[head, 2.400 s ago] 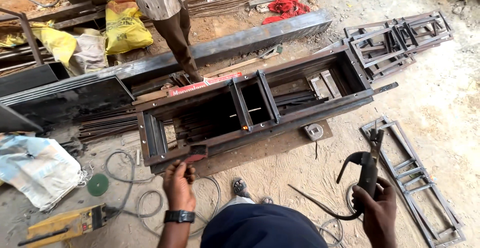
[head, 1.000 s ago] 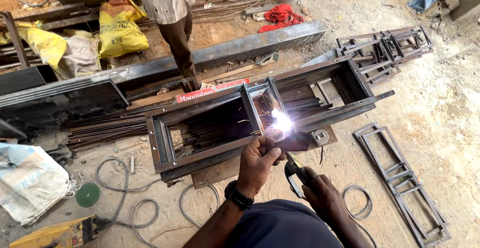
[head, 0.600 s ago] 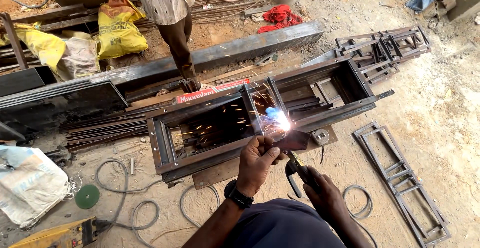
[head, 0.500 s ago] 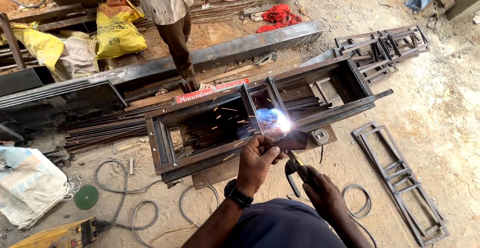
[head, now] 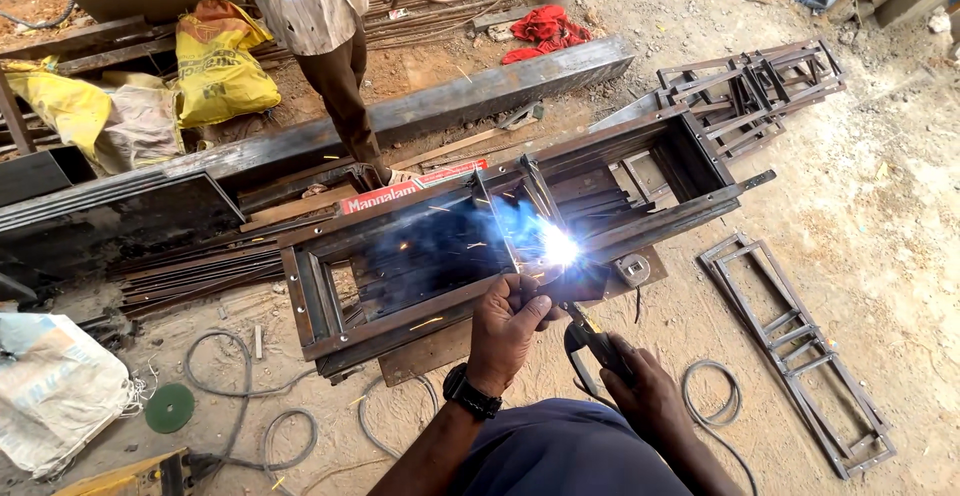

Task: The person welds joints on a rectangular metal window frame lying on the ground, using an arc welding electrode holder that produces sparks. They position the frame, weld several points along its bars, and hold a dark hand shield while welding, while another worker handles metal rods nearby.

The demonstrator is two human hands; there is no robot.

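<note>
While a bright arc (head: pixel 560 248) is flaring at the near rail of the steel frame (head: pixel 400 286) lying on the sandy ground, the right hand (head: pixel 640 386) is gripping the electrode holder (head: pixel 590 338), fingers closed round its handle. The left hand (head: pixel 510 321) is curling shut just beside the arc; its contents cannot be told. A standing person (head: pixel 330 46) is waiting beyond the frame.
</note>
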